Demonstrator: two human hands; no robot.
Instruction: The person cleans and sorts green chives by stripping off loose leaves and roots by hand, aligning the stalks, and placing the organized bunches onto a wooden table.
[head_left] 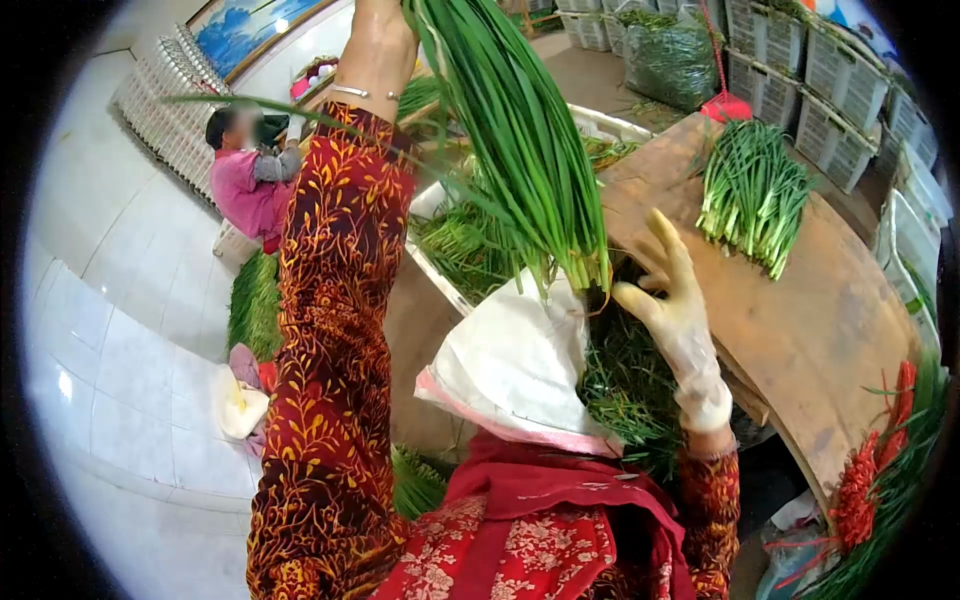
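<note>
Beside the table's [830, 300] left edge, the leaf bunch [515, 140] is seemingly held by the left hand [385, 35], fingers unseen, its length slanted toward the nearer, half-open, empty right hand [672, 300].

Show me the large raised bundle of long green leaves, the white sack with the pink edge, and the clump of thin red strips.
Long green leaf bundle [520, 150]: head view, middle of its leaves.
White sack [515, 350]: head view, middle of its front.
Red strips [857, 490]: head view, thick lower clump.
</note>
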